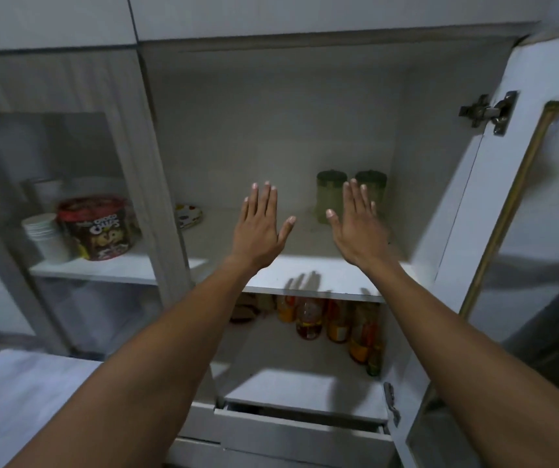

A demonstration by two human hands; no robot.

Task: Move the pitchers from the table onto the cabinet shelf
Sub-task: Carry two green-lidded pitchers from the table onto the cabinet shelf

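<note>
Head view: both hands flat open, empty; two green pitchers upright on shelf just behind right hand, left hand farther.

Two pale green pitchers with dark lids stand upright on the cabinet shelf. The left pitcher and right pitcher sit just beside each other, near the back right corner.
</note>
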